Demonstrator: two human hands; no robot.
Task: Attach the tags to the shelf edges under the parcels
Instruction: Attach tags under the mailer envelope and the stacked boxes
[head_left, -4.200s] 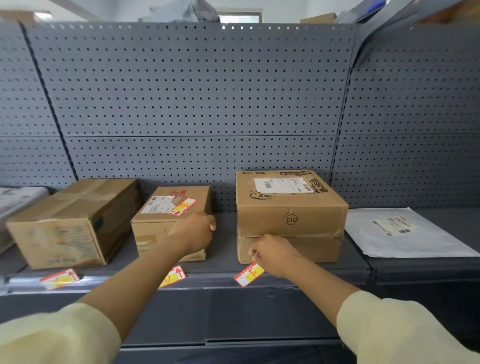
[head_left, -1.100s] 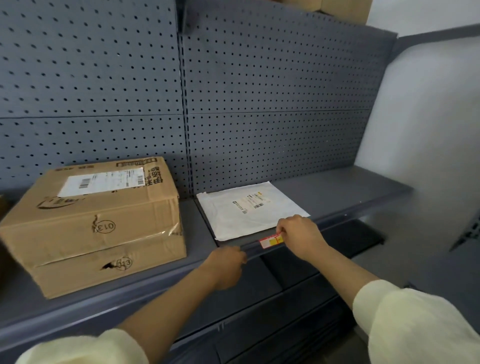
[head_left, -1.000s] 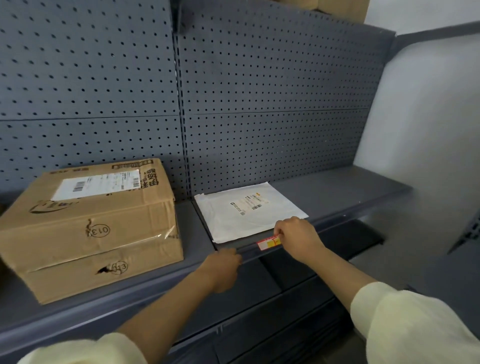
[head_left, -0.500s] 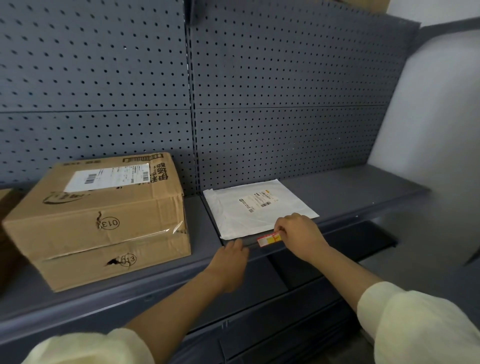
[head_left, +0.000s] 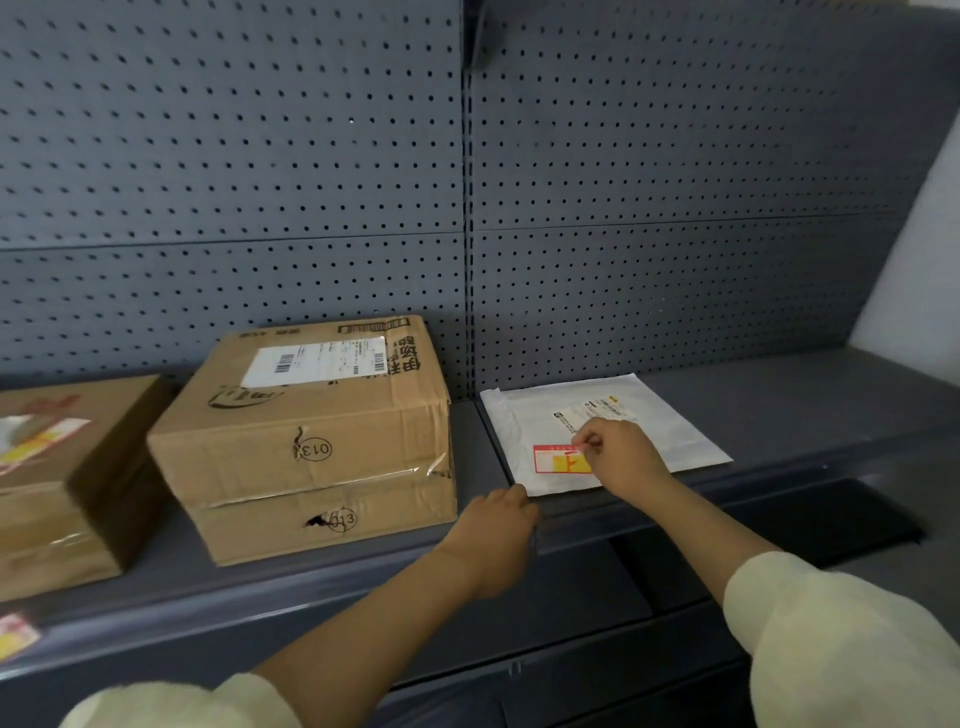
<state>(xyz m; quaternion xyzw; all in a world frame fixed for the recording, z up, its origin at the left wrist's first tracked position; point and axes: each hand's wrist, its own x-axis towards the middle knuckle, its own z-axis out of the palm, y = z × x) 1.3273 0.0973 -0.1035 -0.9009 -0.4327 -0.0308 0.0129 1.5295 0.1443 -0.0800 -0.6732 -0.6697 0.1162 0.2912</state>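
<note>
Right hand: thumb and forefinger pinch the right end of a red-bordered tag with a yellow block on it, other fingers curled. The tag sits flat over the near-left part of the white mailer, above the shelf edge and not on it. I can't tell whether it touches the mailer.

Left hand: back to the camera, fingers bent, tips at the shelf lip just beside the mailer's near-left corner. I can't tell whether it grips the lip or only rests there. Nothing visible in it.

The mailer lies flat in the right bay, near the front, with its shipping label partly hidden behind the right hand.

Left bay:
- Big cardboard box, white label on top, "013" circled twice on the near face, with a tear by each mark. It sits close to the bay divider.
- Second box further left, cut off by the frame, with a red and yellow tag lying on its top.
- One more tag on the shelf front at the far-left corner of the frame, blurred.

Grey pegboard backs both bays. Both arms wear cream sleeves, pushed up past the forearm.
</note>
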